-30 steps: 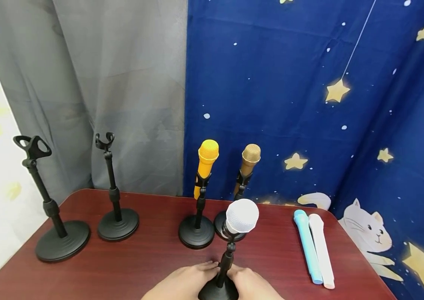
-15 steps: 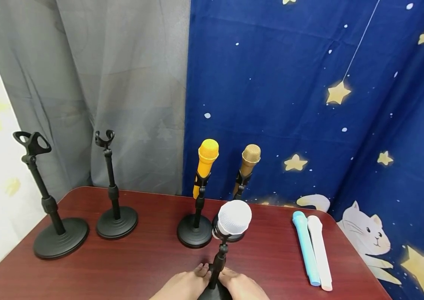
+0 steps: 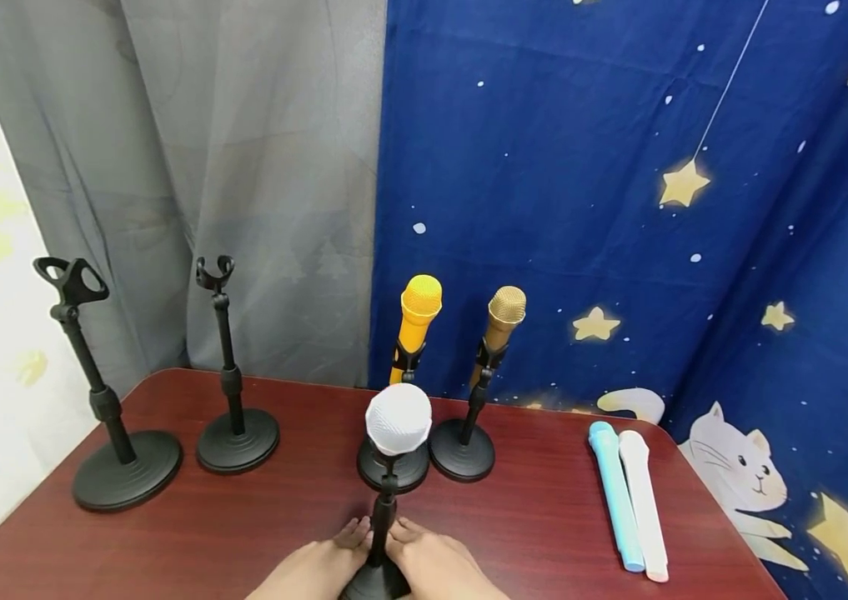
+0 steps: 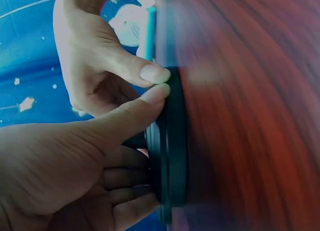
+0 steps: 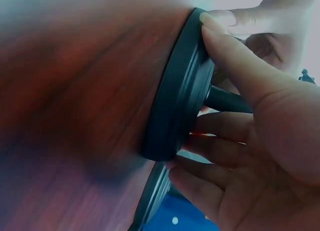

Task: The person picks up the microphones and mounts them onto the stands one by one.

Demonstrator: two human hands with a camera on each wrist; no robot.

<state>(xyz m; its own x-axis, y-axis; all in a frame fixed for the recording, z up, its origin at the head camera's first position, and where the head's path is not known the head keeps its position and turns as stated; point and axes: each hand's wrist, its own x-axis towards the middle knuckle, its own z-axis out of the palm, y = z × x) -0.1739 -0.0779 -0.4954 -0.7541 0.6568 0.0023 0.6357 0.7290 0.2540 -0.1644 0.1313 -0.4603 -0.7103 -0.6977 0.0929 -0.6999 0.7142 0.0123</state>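
A white-headed microphone [image 3: 398, 419] sits in a black desktop microphone stand [image 3: 382, 521] at the table's front. My left hand [image 3: 317, 568] and right hand [image 3: 434, 560] grip its round base from both sides. In the left wrist view, both thumbs press the near rim of the base [image 4: 175, 156], tips close together, and my left fingers curl along its side. The right wrist view shows my right fingers [image 5: 210, 166] at the other edge. Behind it stand a yellow microphone [image 3: 421, 304] and a gold microphone [image 3: 506, 312], each in its own stand.
Two microphone stands without microphones, a larger one [image 3: 127, 471] and a smaller one [image 3: 238, 439], occupy the left of the brown table [image 3: 544, 500]. On the right lie a light blue microphone [image 3: 616, 496] and a white microphone [image 3: 644, 504], side by side. Curtains hang behind.
Both hands have shifted the stand with the white-headed microphone leftward. Its head now overlaps the yellow microphone's stand, and the gold microphone's stand base has come into full view.
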